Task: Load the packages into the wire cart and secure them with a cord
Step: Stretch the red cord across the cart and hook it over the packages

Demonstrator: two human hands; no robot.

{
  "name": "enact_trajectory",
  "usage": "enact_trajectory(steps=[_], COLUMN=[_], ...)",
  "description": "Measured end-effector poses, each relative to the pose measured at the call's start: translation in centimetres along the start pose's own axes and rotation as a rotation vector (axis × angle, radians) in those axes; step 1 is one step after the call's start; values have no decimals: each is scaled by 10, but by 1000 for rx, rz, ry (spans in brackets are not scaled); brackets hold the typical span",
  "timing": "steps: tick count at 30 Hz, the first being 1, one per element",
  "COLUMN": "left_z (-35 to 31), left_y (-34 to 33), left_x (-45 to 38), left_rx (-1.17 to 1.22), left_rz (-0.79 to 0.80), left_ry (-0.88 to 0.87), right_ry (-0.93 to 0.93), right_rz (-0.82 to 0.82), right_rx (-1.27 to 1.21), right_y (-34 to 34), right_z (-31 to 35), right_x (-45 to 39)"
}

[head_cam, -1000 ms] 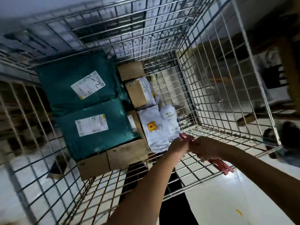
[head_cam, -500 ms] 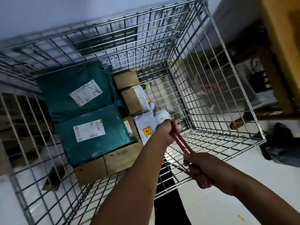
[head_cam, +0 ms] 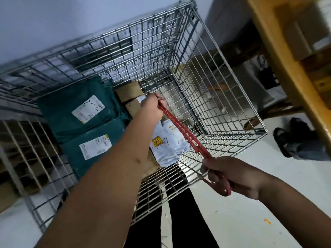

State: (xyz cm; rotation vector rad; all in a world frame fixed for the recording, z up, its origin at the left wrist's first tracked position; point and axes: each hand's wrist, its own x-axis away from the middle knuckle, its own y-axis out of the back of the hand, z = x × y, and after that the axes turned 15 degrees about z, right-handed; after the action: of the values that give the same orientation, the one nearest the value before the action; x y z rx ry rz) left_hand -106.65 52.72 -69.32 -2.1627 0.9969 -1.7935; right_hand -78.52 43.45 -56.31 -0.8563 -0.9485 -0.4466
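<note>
A silver wire cart (head_cam: pixel 211 72) holds two teal packages (head_cam: pixel 75 106) with white labels, brown cardboard boxes (head_cam: pixel 128 91) and white mailer bags (head_cam: pixel 168 149). A red cord (head_cam: pixel 180 129) stretches taut in a doubled strand between my hands, above the cart. My left hand (head_cam: pixel 152 107) reaches far into the cart and grips the cord's far end. My right hand (head_cam: pixel 231 174) grips the near end at the cart's front rim, with a loop of cord hanging below the fist.
A wooden shelf post (head_cam: pixel 286 56) stands at the right. Dark shoes (head_cam: pixel 293 138) lie on the pale floor beside it. Stacked boxes show through the cart's left wall (head_cam: pixel 26 154). My dark trouser legs (head_cam: pixel 179 221) are below the cart's front.
My hands have pulled apart, drawing the red cord out long. The left hand moved up and deeper into the cart; the right hand stayed near the front rim.
</note>
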Motion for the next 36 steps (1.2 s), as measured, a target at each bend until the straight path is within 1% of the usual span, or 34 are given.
enact_trajectory(steps=[4, 6, 11, 15, 20, 23, 26, 28, 29, 32, 34, 36], left_z=[-40, -63, -142, -207, -255, -259, -257, -250, -245, -220, -204, -189], left_y=[-1, -2, 9, 35, 63, 78, 103, 117, 119, 115, 108, 103], left_x=[22, 39, 80, 105, 145, 171, 182, 183, 182, 177, 173, 171], left_rx=[-32, -2, 69, 104, 133, 134, 213, 218, 205, 177, 155, 128], left_rz=[-6, 4, -31, -79, -70, -62, -40, -52, -65, -69, -55, -42], left_ry=[-83, -141, -302, -402, -455, -521, -546, -544, -539, -516, -496, -484], right_ry=[42, 72, 96, 117, 129, 70, -150, -249, -256, -198, -170, -156], right_rz=[-24, -21, 16, 39, 87, 108, 57, 26, 13, -16, -35, -86], right_rx=[39, 64, 144, 303, 642, 716, 858, 910, 882, 714, 654, 644], right_y=[-11, -18, -29, -48, -82, -84, -58, -38, -30, -17, -16, -16], right_z=[17, 29, 68, 99, 121, 105, 64, 27, 10, -32, -45, -48], right_x=[15, 23, 37, 37, 12, -5, -20, -26, -27, -25, -25, -31])
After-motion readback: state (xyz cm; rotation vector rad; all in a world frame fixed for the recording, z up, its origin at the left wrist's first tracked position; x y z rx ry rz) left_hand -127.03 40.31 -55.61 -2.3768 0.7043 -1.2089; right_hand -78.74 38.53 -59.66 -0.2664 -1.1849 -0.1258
